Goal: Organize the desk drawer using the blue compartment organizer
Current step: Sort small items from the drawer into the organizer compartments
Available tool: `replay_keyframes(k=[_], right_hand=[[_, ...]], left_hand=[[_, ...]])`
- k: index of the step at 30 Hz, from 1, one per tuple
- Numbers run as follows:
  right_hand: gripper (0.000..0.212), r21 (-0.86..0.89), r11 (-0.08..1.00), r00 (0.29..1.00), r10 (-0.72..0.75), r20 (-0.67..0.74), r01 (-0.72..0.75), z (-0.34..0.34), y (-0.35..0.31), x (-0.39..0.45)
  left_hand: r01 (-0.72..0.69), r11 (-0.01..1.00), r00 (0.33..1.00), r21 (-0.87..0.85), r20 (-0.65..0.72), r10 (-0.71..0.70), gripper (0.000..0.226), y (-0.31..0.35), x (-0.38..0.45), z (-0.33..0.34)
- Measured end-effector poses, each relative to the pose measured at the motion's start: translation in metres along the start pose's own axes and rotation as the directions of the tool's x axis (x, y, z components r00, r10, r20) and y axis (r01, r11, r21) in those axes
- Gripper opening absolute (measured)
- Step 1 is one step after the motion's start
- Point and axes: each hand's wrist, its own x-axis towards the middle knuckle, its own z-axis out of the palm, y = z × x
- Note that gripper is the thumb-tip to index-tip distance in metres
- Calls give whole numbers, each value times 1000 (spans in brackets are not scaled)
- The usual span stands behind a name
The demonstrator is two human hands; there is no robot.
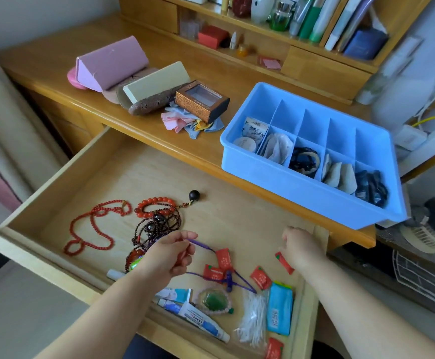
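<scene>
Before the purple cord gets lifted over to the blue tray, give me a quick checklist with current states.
1. Left hand pinches the thin purple cord: ok.
2. Cord free of other items: not ok; it runs among the small red packets.
3. Right hand free to assist: cannot tell; its fingers curl near a red packet.
4. Blue plastic compartment organizer has empty cells: ok, back row mostly bare.
5. Wooden drawer open: ok.
</scene>
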Motion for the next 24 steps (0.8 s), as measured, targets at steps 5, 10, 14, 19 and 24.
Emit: replay_keyframes(k=[5,10,14,19,24], right_hand=[[36,-176,984,997,29,75,-15,20,-4,3],[6,309,951,993,-18,116,-19,4,-21,-8],[8,876,482,950,-273,152,-1,-9,-76,-38],[17,821,560,975,-221,20,110,6,-123,-55],[12,928,373,980,-182,78,-5,12,-108,-49]], left_hand=[[3,1000,1000,-3,-28,-3,22,-3,3,-7],[-34,999,999,16,0,34,21,-3,2,-6],[-37,998,996,45,87,33,22,-3,-1,-1],[9,999,966,46,257,-21,23,-3,-8,0],[-99,992,992,84,92,91,19,-3,-6,-3]])
